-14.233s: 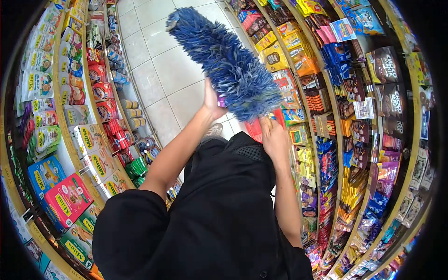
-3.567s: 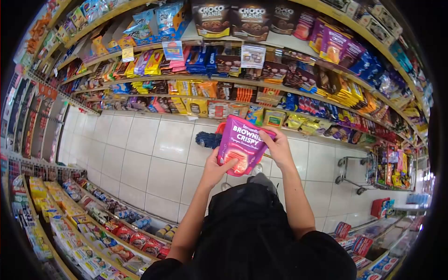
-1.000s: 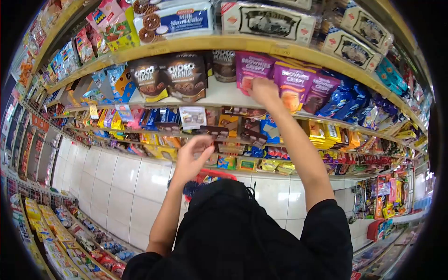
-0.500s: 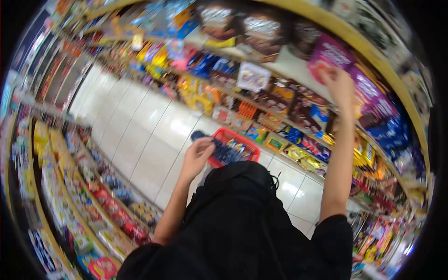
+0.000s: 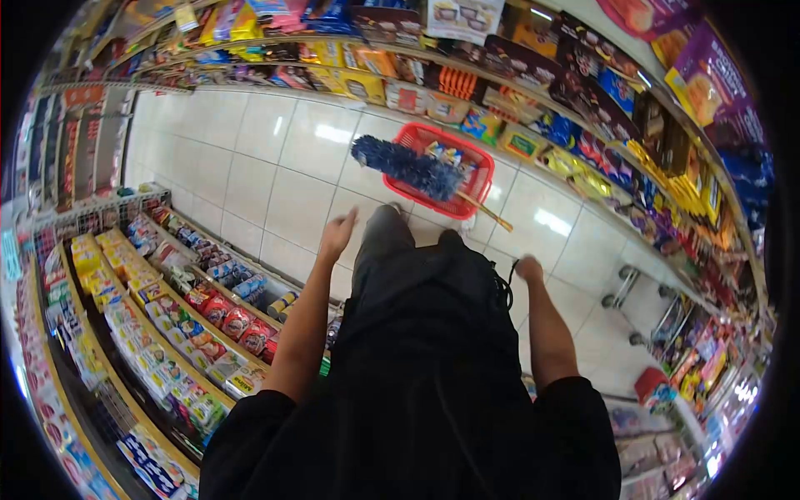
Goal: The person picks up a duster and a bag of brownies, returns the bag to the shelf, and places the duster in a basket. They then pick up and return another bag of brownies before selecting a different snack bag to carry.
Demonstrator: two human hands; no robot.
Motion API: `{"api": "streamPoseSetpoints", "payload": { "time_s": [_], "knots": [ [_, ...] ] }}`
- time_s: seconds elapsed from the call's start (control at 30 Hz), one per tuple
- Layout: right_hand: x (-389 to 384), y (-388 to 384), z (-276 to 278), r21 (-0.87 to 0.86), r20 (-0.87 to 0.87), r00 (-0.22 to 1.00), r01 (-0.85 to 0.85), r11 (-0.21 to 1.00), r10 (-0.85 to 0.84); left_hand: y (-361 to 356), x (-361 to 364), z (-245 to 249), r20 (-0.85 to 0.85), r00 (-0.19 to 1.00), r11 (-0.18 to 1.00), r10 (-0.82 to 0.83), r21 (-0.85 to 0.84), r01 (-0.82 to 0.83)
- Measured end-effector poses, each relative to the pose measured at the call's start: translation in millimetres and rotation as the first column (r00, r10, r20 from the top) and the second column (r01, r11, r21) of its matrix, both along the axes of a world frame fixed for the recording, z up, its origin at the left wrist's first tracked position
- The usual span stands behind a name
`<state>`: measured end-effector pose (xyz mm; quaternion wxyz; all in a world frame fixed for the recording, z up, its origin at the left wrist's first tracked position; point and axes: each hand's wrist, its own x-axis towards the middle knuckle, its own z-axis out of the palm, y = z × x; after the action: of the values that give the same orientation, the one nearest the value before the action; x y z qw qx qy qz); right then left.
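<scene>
My left hand (image 5: 337,237) hangs beside my left leg with its fingers stretched out, holding nothing. Low on my right side is my right hand (image 5: 528,268), seen end-on; its fingers are not clear, and nothing shows in it. In front of my feet a red plastic basket (image 5: 417,201) stands on the tiled floor. A dark blue fluffy duster (image 5: 404,167) lies across the basket, its thin yellowish handle sticking out over the right edge. Small packets (image 5: 446,155) lie inside the basket. Both hands are apart from the basket and duster.
A shelf of biscuit and snack packs (image 5: 533,83) runs along the front and right, with purple packets (image 5: 708,75) at upper right. Tiered shelves of packaged goods (image 5: 167,308) stand at left. A wheeled metal trolley (image 5: 658,308) is at right.
My right hand has come down from a purple packet on the shelf to my side. The view has tilted down, and my left hand's fingers have straightened.
</scene>
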<state>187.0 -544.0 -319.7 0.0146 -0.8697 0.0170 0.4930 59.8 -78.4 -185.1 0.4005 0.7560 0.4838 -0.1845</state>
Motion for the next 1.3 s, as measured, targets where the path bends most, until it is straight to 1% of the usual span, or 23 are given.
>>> {"api": "streamPoseSetpoints", "payload": {
  "time_s": [0.07, 0.13, 0.17, 0.2, 0.23, 0.27, 0.3, 0.33, 0.37, 0.4, 0.43, 0.47, 0.5, 0.53, 0.57, 0.6, 0.7, 0.73, 0.8, 0.87, 1.1, 1.13, 1.3],
  "knots": [
    [-70, -43, -13, -0.214, -0.163, 0.95, 0.23, 0.949, -0.267, 24, -108, -71, -0.413, 0.909, 0.98, -0.057, 0.15, 0.13],
    [-118, -39, 38, -0.063, -0.287, 0.453, 0.87, 0.488, -0.844, 24, -191, -96, -0.582, 0.804, 0.991, -0.127, -0.033, 0.133],
    [-137, -38, 51, -0.002, -0.295, 0.395, 0.91, 0.414, -0.87, 28, -238, -125, -0.656, 0.708, 0.966, -0.26, -0.164, 0.202],
    [-158, -37, 62, 0.055, -0.301, 0.342, 0.938, 0.342, -0.89, -2, -224, -63, -0.275, 0.936, 0.941, 0.221, -0.191, -0.278],
    [-179, -40, 61, 0.077, -0.262, 0.436, 0.899, 0.432, -0.861, 15, -264, -117, -0.517, 0.826, 0.972, -0.224, -0.178, 0.152],
    [-200, -42, 61, 0.091, -0.218, 0.525, 0.85, 0.518, -0.823, 13, -268, -122, -0.461, 0.863, 0.964, -0.205, -0.248, 0.097],
    [-246, -84, 7, 0.296, -0.119, 0.948, 0.317, 0.901, -0.295, 9, -265, -124, -0.406, 0.899, 0.95, -0.165, -0.309, 0.035],
    [-293, -127, -48, 0.259, 0.278, 0.914, -0.366, 0.894, 0.294, 9, -252, -123, -0.349, 0.931, 0.933, -0.107, -0.358, -0.027],
    [-261, -79, -21, 0.297, -0.159, 0.955, 0.288, 0.911, -0.25, 14, -215, -109, -0.343, 0.929, 0.946, -0.138, -0.323, 0.022],
    [-223, -23, 15, 0.035, -0.303, 0.577, 0.802, 0.596, -0.758, 25, -181, -110, -0.35, 0.919, 0.953, -0.18, -0.293, 0.075],
    [-251, -63, -61, 0.1, -0.355, 0.638, 0.752, 0.651, -0.683, 34, -189, -156, -0.253, 0.957, 0.974, -0.141, -0.207, 0.089],
    [-210, -12, -44, 0.12, -0.209, 0.869, 0.479, 0.87, -0.449, 40, -200, -205, -0.151, 0.983, 0.989, -0.101, -0.118, 0.084],
    [-194, -5, -80, 0.192, 0.134, 0.957, -0.278, 0.941, 0.255, 44, -173, -207, -0.057, 0.995, 0.973, 0.081, -0.212, -0.092],
    [-124, 73, -52, 0.081, -0.171, 0.98, 0.118, 0.99, -0.103, 49, -130, -193, 0.042, 0.96, 0.916, 0.278, -0.312, -0.252],
    [-93, 94, -83, 0.079, -0.122, 0.99, 0.074, 0.994, -0.064, 51, -105, -199, 0.071, 0.943, 0.89, 0.324, -0.36, -0.278],
    [-66, 102, -133, 0.158, 0.066, 0.969, -0.248, 0.956, 0.24, 52, -92, -203, 0.079, 0.93, 0.862, 0.36, -0.409, -0.299],
    [34, 196, -159, 0.202, 0.153, 0.988, 0.001, 0.979, -0.032, 40, -92, -224, 0.082, 0.914, 0.808, 0.398, -0.502, -0.307],
    [48, 208, -178, 0.113, 0.272, 0.955, -0.157, 0.981, 0.121, 32, -97, -230, 0.078, 0.915, 0.796, 0.396, -0.526, -0.3],
    [63, 232, -201, -0.207, 0.112, 0.973, -0.175, 0.963, 0.201, 14, -114, -248, 0.058, 0.938, 0.841, 0.342, -0.464, -0.278],
    [56, 236, -228, -0.387, 0.254, 0.896, -0.25, 0.888, 0.364, -4, -141, -275, 0.021, 0.943, 0.855, 0.331, -0.43, -0.291],
    [41, 213, -297, -0.268, 0.515, 0.764, -0.287, 0.92, 0.388, -15, -132, -284, -0.096, 0.978, 0.892, 0.186, -0.402, -0.209],
    [39, 207, -297, -0.117, 0.523, 0.828, -0.166, 0.979, 0.203, -14, -120, -288, -0.067, 0.983, 0.906, 0.168, -0.382, -0.181],
    [-34, 143, -279, 0.062, 0.53, 0.841, 0.093, 0.994, -0.111, -24, -44, -301, 0.061, 0.996, 0.939, 0.07, -0.342, -0.045]
  ]
}}
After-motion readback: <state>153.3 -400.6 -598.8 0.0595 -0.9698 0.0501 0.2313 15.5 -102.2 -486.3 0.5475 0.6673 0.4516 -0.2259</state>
